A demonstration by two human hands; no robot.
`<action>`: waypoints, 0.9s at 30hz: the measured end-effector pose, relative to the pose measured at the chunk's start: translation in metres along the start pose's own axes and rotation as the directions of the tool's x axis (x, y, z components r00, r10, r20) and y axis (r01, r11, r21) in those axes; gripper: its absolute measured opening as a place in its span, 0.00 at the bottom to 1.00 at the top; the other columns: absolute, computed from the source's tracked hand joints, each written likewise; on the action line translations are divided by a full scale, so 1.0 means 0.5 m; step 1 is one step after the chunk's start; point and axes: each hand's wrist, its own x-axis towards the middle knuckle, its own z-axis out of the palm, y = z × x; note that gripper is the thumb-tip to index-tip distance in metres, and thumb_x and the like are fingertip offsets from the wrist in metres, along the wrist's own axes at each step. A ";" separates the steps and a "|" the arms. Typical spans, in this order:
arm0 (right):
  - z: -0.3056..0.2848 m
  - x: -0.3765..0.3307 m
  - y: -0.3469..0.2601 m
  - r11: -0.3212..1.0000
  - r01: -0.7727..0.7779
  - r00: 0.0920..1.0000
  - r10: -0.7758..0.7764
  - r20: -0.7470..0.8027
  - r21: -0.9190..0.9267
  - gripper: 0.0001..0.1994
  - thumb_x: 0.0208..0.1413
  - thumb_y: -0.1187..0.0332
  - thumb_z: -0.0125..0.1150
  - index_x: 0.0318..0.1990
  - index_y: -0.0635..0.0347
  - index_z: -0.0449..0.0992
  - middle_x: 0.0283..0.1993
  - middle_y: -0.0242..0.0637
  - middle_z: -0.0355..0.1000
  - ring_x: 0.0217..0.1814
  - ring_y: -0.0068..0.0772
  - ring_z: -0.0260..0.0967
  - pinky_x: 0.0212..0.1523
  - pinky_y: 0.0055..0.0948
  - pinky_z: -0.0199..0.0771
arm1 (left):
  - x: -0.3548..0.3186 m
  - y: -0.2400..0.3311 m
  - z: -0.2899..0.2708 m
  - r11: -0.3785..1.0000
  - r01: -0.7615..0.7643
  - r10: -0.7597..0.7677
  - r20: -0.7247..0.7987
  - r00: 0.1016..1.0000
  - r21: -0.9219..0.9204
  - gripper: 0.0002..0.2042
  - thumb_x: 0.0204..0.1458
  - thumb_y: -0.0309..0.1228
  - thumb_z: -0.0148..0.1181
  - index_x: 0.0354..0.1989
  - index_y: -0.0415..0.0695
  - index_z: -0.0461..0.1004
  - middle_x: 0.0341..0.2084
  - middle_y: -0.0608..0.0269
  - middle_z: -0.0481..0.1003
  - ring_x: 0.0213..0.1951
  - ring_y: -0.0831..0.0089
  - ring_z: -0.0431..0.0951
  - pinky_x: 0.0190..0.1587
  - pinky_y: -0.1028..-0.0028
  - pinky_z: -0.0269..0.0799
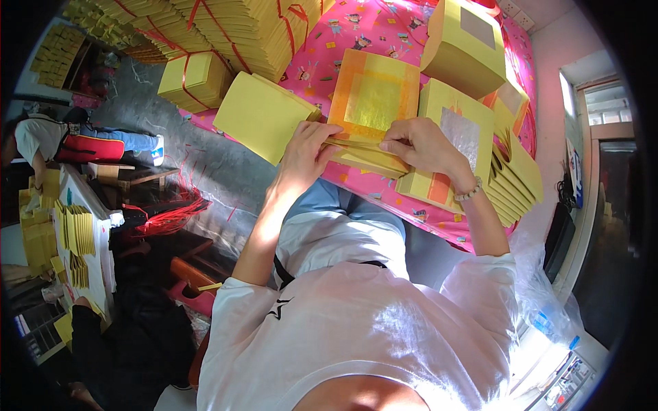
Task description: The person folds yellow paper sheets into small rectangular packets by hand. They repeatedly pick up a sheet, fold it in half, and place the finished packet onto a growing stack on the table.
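Note:
A yellow paper sheet with an orange border and a shiny gold square (pixel 375 92) lies on top of a stack of yellow paper (pixel 367 159) in front of me. My left hand (pixel 307 147) grips its near left edge, thumb and fingers closed on the paper. At the near right edge my right hand (pixel 419 145), with a beaded bracelet on the wrist, pinches the paper, fingers curled. The near edge looks folded or lifted between them. Left of it sits a plain yellow paper stack (pixel 264 113); on the right, a stack topped by a silver square (pixel 460 133).
Tall bundles of yellow paper (pixel 240 31) tied with red string stand at the back left. Another thick stack (pixel 469 44) and fanned folded papers (pixel 510 181) are on the right of the pink patterned tablecloth (pixel 319 58). Two people work at a white table (pixel 103 240) at left.

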 end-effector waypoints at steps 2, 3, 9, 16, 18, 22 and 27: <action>-0.001 -0.002 -0.002 1.000 0.001 1.000 -0.001 -0.001 -0.010 0.11 0.52 0.63 0.61 0.29 0.63 0.79 0.25 0.43 0.74 0.27 0.44 0.71 0.30 0.37 0.68 | 0.001 0.001 -0.002 1.000 -0.009 0.008 0.024 1.000 0.016 0.17 0.44 0.26 0.65 0.45 0.41 0.73 0.38 0.58 0.75 0.44 0.56 0.70 0.48 0.63 0.67; 0.000 -0.003 -0.004 1.000 0.005 1.000 -0.006 -0.008 -0.016 0.11 0.52 0.63 0.61 0.29 0.63 0.79 0.25 0.43 0.74 0.27 0.44 0.71 0.30 0.37 0.68 | 0.000 0.005 -0.005 0.999 -0.018 0.016 0.046 0.999 0.030 0.17 0.44 0.27 0.65 0.44 0.42 0.73 0.38 0.58 0.75 0.44 0.56 0.70 0.48 0.63 0.67; -0.014 -0.010 -0.031 0.983 0.091 0.990 -0.106 -0.090 -0.160 0.11 0.52 0.62 0.61 0.31 0.61 0.80 0.27 0.43 0.73 0.29 0.45 0.70 0.31 0.39 0.70 | 0.029 0.054 -0.004 0.957 -0.169 0.155 0.074 0.985 0.238 0.16 0.45 0.31 0.64 0.44 0.45 0.74 0.37 0.60 0.74 0.42 0.59 0.71 0.46 0.64 0.65; -0.041 -0.022 -0.064 0.974 0.147 0.857 -0.213 -0.469 -0.175 0.16 0.50 0.60 0.65 0.41 0.62 0.75 0.42 0.44 0.70 0.45 0.44 0.69 0.44 0.35 0.71 | 0.071 0.059 0.003 0.948 -0.151 0.186 -0.104 0.977 0.279 0.10 0.49 0.25 0.58 0.40 0.46 0.76 0.29 0.62 0.76 0.35 0.59 0.72 0.37 0.63 0.62; -0.045 -0.024 -0.064 0.984 0.145 0.744 -0.176 -0.644 -0.102 0.22 0.49 0.60 0.67 0.48 0.62 0.71 0.49 0.43 0.67 0.52 0.42 0.66 0.49 0.36 0.70 | 0.075 0.061 -0.005 0.986 -0.083 0.109 -0.175 0.979 0.148 0.09 0.51 0.24 0.58 0.40 0.44 0.77 0.32 0.64 0.77 0.35 0.63 0.74 0.38 0.65 0.65; -0.016 -0.025 -0.008 0.939 0.077 0.690 0.192 -0.698 0.334 0.37 0.48 0.60 0.70 0.62 0.61 0.57 0.65 0.44 0.55 0.66 0.41 0.56 0.58 0.41 0.64 | 0.067 0.051 -0.005 0.821 0.150 -0.231 -0.080 0.970 -0.550 0.12 0.55 0.25 0.57 0.48 0.44 0.75 0.38 0.65 0.78 0.41 0.75 0.76 0.44 0.71 0.69; -0.007 -0.002 0.004 0.625 0.217 0.872 0.222 -0.437 0.750 0.44 0.45 0.64 0.72 0.65 0.65 0.49 0.67 0.46 0.52 0.70 0.43 0.50 0.68 0.39 0.51 | 0.052 0.054 0.002 0.390 0.221 -0.202 0.151 0.968 -0.894 0.16 0.58 0.29 0.56 0.54 0.40 0.70 0.45 0.66 0.76 0.48 0.79 0.73 0.53 0.76 0.67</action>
